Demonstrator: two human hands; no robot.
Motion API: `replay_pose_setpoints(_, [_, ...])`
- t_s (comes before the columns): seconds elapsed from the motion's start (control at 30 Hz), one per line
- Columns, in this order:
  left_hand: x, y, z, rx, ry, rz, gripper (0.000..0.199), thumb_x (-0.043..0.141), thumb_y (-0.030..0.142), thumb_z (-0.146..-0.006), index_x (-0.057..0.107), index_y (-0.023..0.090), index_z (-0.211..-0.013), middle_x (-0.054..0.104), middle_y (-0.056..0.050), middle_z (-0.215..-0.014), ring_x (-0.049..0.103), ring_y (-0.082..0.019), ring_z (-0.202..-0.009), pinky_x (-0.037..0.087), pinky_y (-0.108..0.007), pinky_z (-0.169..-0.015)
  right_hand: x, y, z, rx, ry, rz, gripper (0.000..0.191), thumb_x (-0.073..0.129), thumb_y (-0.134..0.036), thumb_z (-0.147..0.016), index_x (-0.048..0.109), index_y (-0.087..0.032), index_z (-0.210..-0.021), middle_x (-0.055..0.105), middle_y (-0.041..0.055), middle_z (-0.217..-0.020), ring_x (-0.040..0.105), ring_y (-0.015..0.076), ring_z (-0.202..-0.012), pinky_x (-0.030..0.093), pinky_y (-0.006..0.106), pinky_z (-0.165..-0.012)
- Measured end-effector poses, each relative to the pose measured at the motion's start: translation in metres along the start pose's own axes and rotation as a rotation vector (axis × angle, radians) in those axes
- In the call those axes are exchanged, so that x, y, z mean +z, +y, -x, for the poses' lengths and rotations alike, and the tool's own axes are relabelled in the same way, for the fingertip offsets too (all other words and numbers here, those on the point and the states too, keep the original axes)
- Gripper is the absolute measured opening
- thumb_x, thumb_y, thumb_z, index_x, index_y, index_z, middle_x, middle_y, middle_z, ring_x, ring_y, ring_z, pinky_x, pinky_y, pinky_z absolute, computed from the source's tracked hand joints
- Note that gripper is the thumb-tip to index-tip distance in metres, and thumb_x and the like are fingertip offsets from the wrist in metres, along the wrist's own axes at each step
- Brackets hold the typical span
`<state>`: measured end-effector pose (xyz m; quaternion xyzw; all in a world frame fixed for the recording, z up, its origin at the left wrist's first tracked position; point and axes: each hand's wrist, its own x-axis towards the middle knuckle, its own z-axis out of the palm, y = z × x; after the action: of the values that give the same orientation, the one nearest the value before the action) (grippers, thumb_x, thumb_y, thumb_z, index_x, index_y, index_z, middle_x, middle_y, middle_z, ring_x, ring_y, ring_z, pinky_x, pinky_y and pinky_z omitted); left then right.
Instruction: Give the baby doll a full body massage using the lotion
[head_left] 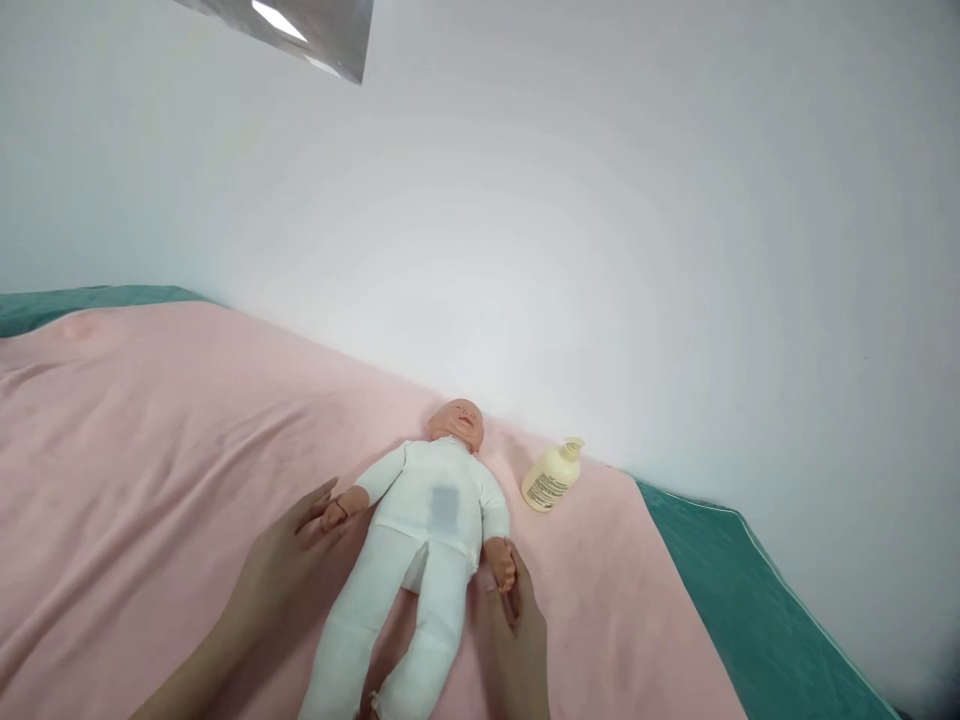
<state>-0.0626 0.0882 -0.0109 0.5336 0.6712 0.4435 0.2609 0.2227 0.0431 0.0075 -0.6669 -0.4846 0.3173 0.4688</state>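
Note:
A baby doll [442,490] with a white cloth body lies on its back, head toward the wall and legs toward me. A grey rectangular patch marks its chest. At its arm on the left side of the view, my left hand [300,535] has its fingers and thumb around the doll's small hand. My right hand [516,610] holds the doll's other hand between thumb and fingers, beside its hip. To the right of the doll's shoulder stands a pale yellow pump bottle [551,478] with printed text on its side.
A pink blanket [187,430] with some creases spreads under the doll. Green cloth [739,580] shows beyond it at the right and far left. A white wall [600,200] rises behind. A shiny grey panel [322,35] juts in at the top left.

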Motion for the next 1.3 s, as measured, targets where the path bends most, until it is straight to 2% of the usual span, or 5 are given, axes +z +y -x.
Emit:
replay_pose_setpoints(0.23, [0.003, 0.054, -0.052, 0.028, 0.048, 0.085, 0.057, 0.057, 0.054, -0.080, 0.053, 0.027, -0.130, 0.070, -0.005, -0.112, 0.064, -0.029, -0.106, 0.052, -0.035, -0.077, -0.012, -0.043, -0.057, -0.119, 0.015, -0.121, 0.059, 0.051, -0.052, -0.087, 0.048, -0.024, -0.139, 0.050, 0.0049, -0.141, 0.041, 0.0227, -0.135, 0.037, 0.034, -0.109])
replay_pose_setpoints(0.4, [0.025, 0.086, -0.104, 0.131, 0.043, 0.112, 0.052, 0.053, 0.051, -0.082, 0.055, 0.024, -0.126, 0.071, -0.005, -0.108, 0.064, -0.025, -0.104, 0.049, -0.031, -0.080, 0.004, -0.058, -0.124, -0.245, 0.000, -0.190, 0.055, 0.055, -0.052, -0.083, 0.060, -0.016, -0.125, 0.061, 0.0116, -0.128, 0.053, 0.0260, -0.124, 0.041, 0.040, -0.105])
replay_pose_setpoints(0.73, [0.089, 0.075, -0.179, 0.052, -0.068, -0.011, 0.051, 0.040, 0.057, -0.086, 0.063, 0.016, -0.108, 0.071, -0.010, -0.097, 0.067, -0.025, -0.085, 0.045, -0.029, -0.066, 0.042, -0.032, -0.224, -0.169, -0.026, -0.204, 0.044, 0.044, -0.051, -0.087, 0.064, -0.015, -0.102, 0.069, 0.0140, -0.109, 0.071, 0.0220, -0.088, 0.053, 0.033, -0.078])
replay_pose_setpoints(1.0, [0.115, 0.056, -0.193, 0.057, -0.195, -0.116, 0.044, 0.042, 0.053, -0.086, 0.064, 0.020, -0.066, 0.071, -0.010, -0.072, 0.065, -0.026, -0.068, 0.038, -0.030, -0.057, 0.053, -0.010, -0.244, -0.141, -0.065, -0.133, 0.039, 0.043, -0.045, -0.086, 0.064, -0.017, -0.069, 0.071, 0.0075, -0.068, 0.067, 0.0205, -0.067, 0.050, 0.030, -0.064])
replay_pose_setpoints(1.3, [0.108, 0.060, -0.180, 0.063, -0.079, -0.087, 0.046, 0.039, 0.055, -0.088, 0.065, 0.019, -0.099, 0.072, -0.010, -0.095, 0.066, -0.026, -0.085, 0.041, -0.029, -0.063, 0.050, -0.015, -0.226, -0.219, 0.017, -0.105, 0.042, 0.040, -0.048, -0.088, 0.066, -0.015, -0.094, 0.072, 0.0113, -0.092, 0.070, 0.0226, -0.080, 0.051, 0.033, -0.073])
